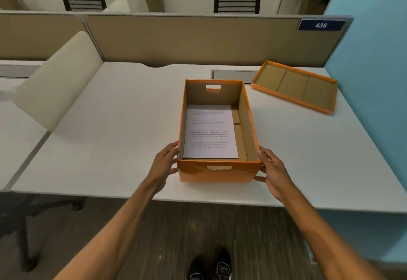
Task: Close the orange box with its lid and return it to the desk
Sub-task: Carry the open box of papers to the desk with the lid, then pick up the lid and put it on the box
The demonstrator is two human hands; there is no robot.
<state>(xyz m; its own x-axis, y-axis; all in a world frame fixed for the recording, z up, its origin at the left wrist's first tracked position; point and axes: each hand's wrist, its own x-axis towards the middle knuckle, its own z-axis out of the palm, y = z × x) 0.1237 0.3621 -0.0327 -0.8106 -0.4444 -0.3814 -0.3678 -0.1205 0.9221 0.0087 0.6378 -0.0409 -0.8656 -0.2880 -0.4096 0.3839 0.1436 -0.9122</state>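
The open orange box (pixel 217 173) stands on the white desk (pixel 114 139) near its front edge, with a printed sheet of paper (pixel 210 133) lying flat inside. My left hand (pixel 165 162) presses against the box's left side and my right hand (pixel 273 169) against its right side, near the front corners. The orange lid (pixel 295 86) lies upside down on the desk at the back right, apart from the box, its brown inside facing up.
A beige partition (pixel 198 37) with a blue sign "438" runs along the desk's far edge. A cream chair back (pixel 63 77) leans over the desk's left side. A blue wall (pixel 374 59) bounds the right. A grey cable hatch (pixel 233 74) sits behind the box.
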